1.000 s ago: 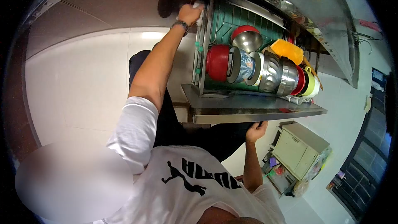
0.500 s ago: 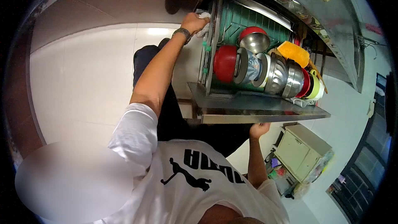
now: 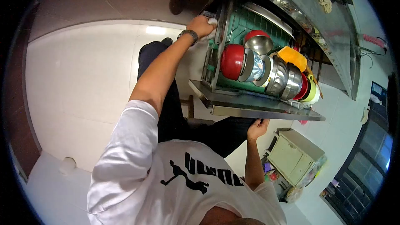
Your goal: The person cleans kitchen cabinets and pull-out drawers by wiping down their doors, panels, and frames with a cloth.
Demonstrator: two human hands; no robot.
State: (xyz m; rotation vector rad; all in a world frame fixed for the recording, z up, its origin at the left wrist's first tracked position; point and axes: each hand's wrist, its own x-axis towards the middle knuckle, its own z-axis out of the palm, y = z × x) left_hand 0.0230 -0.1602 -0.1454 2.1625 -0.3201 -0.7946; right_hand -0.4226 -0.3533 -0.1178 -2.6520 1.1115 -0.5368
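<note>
Head view, with clock directions taken from its centre: my left hand (image 3: 202,26) is at 12 o'clock, its fingers curled in and pinching a wad of white cloth (image 3: 212,21) against the side of a metal pull-out drawer (image 3: 223,37). A watch (image 3: 191,37) circles that wrist. My right hand (image 3: 257,129) is at 4 o'clock, fingers loosely bent, just beside the lower edge of the drawer's front panel (image 3: 266,111); I cannot tell whether it touches the panel or grips anything.

The drawer stands out toward 1 and 2 o'clock, with green pieces (image 3: 211,67) on its side rails. Inside, a row of bowls on their sides runs from a red bowl (image 3: 232,61) near 1 o'clock, through a fluted metal bowl (image 3: 278,75), to a yellow-green cup (image 3: 312,89) near 3 o'clock. A steel bowl (image 3: 258,43) with a red inside sits behind the row, and an orange item (image 3: 293,58) lies at 2 o'clock, above the metal bowls. Beyond my right hand, also toward 4 o'clock, stands a beige cabinet (image 3: 291,156).
</note>
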